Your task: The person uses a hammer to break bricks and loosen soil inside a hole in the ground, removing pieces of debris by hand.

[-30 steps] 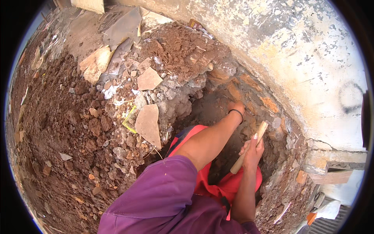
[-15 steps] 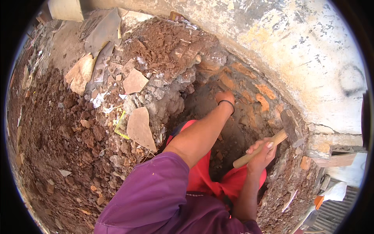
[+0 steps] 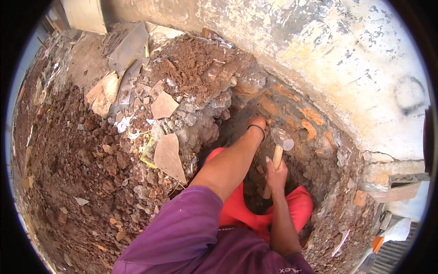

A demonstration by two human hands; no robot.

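Note:
My left hand [image 3: 258,125] is closed low against the rough inner side of a dug hole [image 3: 299,148], below exposed orange masonry [image 3: 310,128]; what its fingers hold is hidden. A black band circles that wrist. My right hand [image 3: 276,175] grips the wooden handle of a hammer [image 3: 281,139], whose grey metal head is just to the right of my left hand. My legs in red trousers [image 3: 292,210] are down in the hole.
A stained, flaking wall [image 3: 346,59] runs along the top and right. Heaped brown soil and rubble [image 3: 73,173] fill the left, with broken tile pieces [image 3: 169,157] and flat sheets [image 3: 127,45]. A wooden board [image 3: 394,192] and corrugated sheet [image 3: 401,246] are at lower right.
My right hand has swung the hammer leftward, bringing its head from the hole's right edge to beside my left hand. My left hand stays closed at the hole's side.

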